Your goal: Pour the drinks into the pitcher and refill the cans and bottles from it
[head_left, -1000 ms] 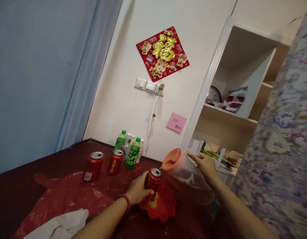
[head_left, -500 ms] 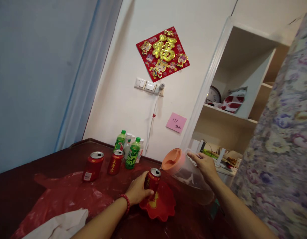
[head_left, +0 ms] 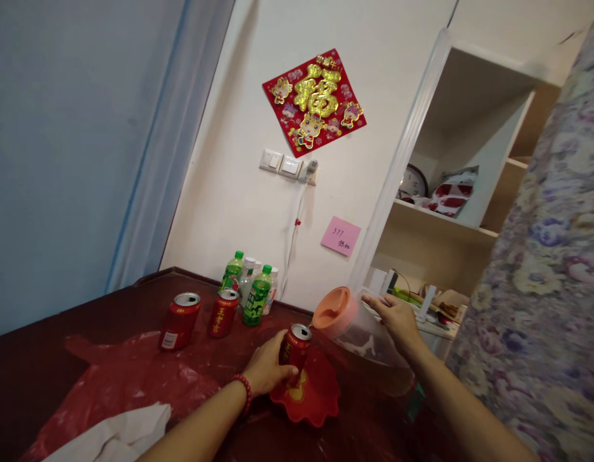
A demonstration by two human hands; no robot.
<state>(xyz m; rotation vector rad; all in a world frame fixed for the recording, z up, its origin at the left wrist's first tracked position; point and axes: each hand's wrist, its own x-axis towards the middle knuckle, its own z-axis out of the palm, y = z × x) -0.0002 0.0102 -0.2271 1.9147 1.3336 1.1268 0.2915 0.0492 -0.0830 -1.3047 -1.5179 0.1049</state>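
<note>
My left hand (head_left: 265, 367), with a red bead bracelet at the wrist, is wrapped round an open red drink can (head_left: 297, 346). The can is over a red scalloped plate (head_left: 318, 396). By its handle, my right hand (head_left: 395, 319) holds a clear plastic pitcher (head_left: 368, 340) with an orange lid (head_left: 332, 311). The pitcher is tipped to the left and its lid's spout is close beside the can's top. Brownish liquid shows in the lower part of the pitcher. Whether liquid is flowing into the can is too small to tell.
Two more open red cans, a near-left one (head_left: 180, 322) and another (head_left: 224, 314), stand on the dark red table (head_left: 31, 350). Behind are several bottles, including a green one (head_left: 257, 297). Red plastic film (head_left: 133, 369) and white cloth (head_left: 118, 436) lie at left. A flowered curtain (head_left: 532, 308) hangs right.
</note>
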